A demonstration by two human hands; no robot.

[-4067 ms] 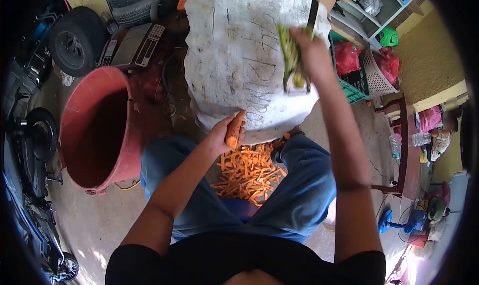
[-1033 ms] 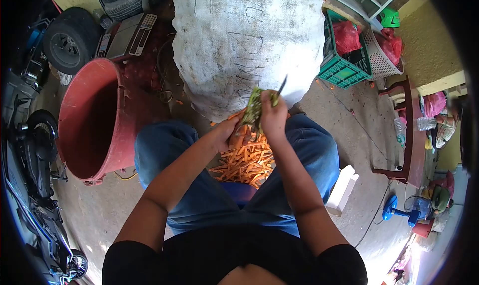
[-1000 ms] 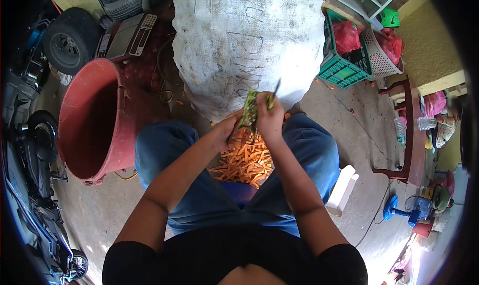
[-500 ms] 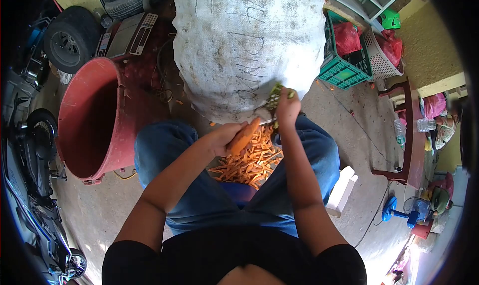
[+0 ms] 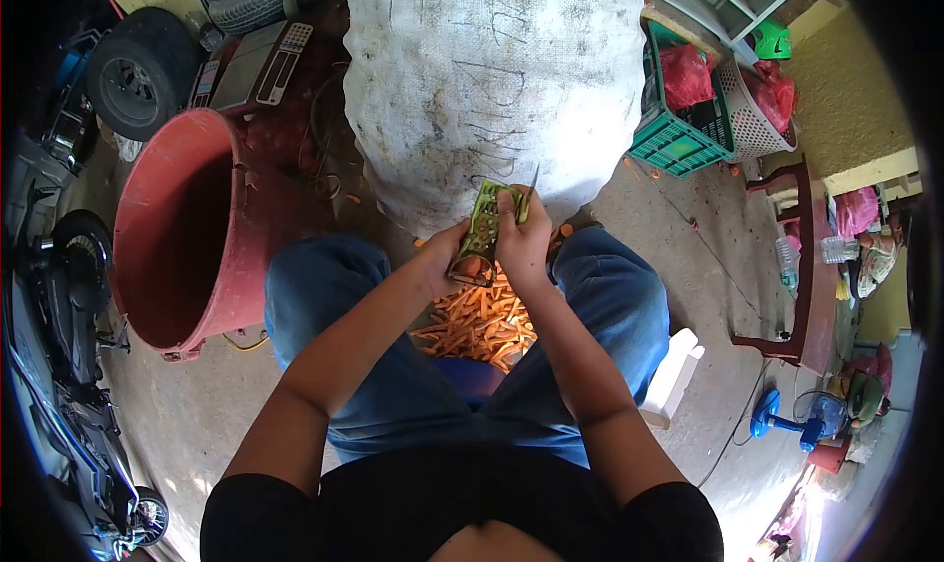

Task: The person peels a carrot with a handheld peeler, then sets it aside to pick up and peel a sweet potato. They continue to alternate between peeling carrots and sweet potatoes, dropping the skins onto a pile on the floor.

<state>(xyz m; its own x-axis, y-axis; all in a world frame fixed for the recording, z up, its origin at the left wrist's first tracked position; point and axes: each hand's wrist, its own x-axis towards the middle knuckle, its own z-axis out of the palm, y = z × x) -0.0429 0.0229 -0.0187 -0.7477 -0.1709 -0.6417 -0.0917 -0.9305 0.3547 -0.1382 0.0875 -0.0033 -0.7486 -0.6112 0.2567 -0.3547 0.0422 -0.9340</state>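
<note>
My right hand [image 5: 523,233] is closed around a green slicer [image 5: 485,218] with rows of holes, its thumb lying on top. A thin pointed blade [image 5: 535,176] sticks up beside these fingers; its handle is hidden. At the slicer's lower end, an orange root vegetable [image 5: 473,266] shows through the frame. My left hand [image 5: 445,254] is closed at that end, gripping the vegetable, most of which is covered. Below both hands, many orange sticks [image 5: 472,326] lie heaped in a blue basin [image 5: 464,375] between my knees.
A large white sack [image 5: 492,80] with handwriting stands directly ahead. On the left is a big red tub [image 5: 236,237]. A green crate [image 5: 683,134] is at the right, and a white box [image 5: 674,377] lies beside my right knee. Orange scraps dot the floor.
The slicer has come left and down, from beyond the vegetable to over it. My right hand has moved in next to my left, and the vegetable is now mostly covered.
</note>
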